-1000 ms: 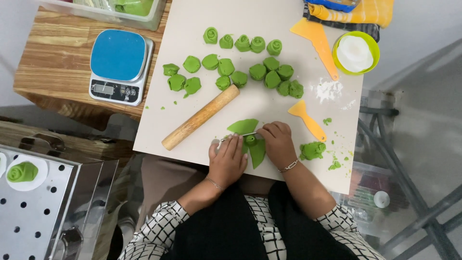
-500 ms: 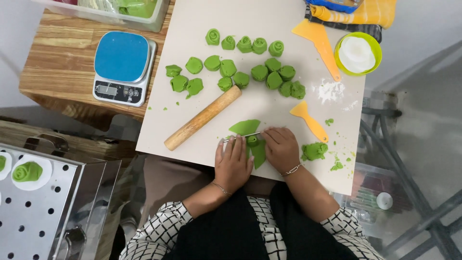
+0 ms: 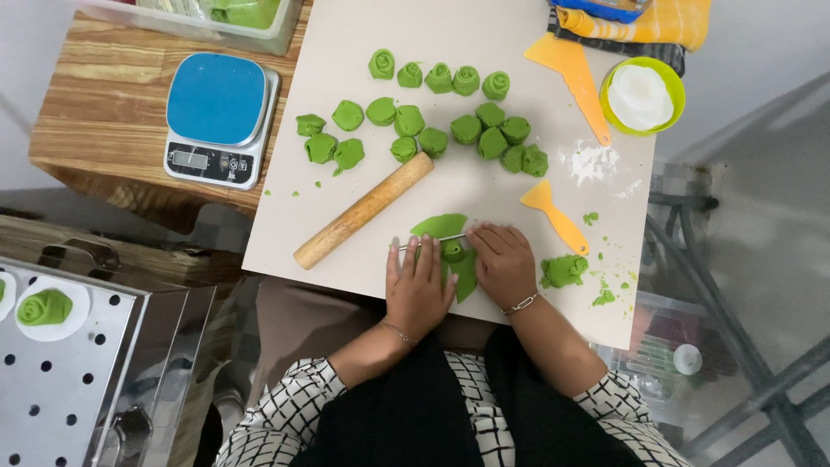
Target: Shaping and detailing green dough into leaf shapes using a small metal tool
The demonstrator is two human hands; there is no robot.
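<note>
Flat green dough petals (image 3: 439, 226) lie at the near edge of a cream work board (image 3: 484, 190), with a small dough roll (image 3: 451, 252) between my hands. A thin metal rod (image 3: 453, 238) lies across the dough. My left hand (image 3: 419, 285) rests flat with its fingertips pressing on the rod's left end. My right hand (image 3: 503, 264) presses on the rod's right end and the dough beside it. A wooden rolling pin (image 3: 363, 210) lies diagonally just left of my left hand.
Several green dough rolls (image 3: 441, 78) and balls (image 3: 406, 121) sit further up the board. A finished roll (image 3: 564, 271), orange scrapers (image 3: 553, 214) and spilled flour (image 3: 594, 162) lie to the right, near a green bowl (image 3: 641, 93). A blue scale (image 3: 218, 117) and perforated steel tray (image 3: 78, 380) are left.
Both hands stay pressed on the rod and dough, shifting only slightly. The view has drifted a little.
</note>
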